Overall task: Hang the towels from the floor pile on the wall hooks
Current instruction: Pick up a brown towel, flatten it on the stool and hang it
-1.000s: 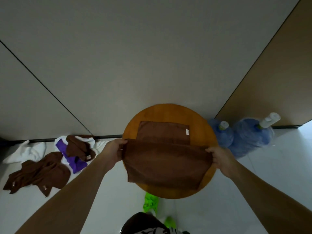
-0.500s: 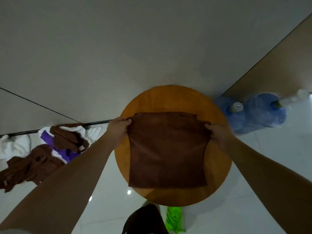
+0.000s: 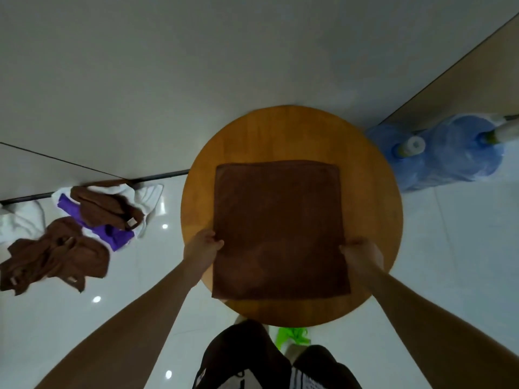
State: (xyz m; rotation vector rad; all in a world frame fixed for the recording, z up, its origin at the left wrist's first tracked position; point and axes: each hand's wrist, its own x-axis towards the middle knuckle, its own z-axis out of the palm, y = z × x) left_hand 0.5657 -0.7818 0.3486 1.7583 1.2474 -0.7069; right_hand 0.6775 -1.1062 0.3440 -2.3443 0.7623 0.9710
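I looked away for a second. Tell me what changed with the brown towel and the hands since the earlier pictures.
The brown towel, half folded a second ago, now lies flat and doubled on the round table. The left hand and right hand slid from its far corners down its side edges toward the person, still touching it. The floor pile and water jugs stayed put.
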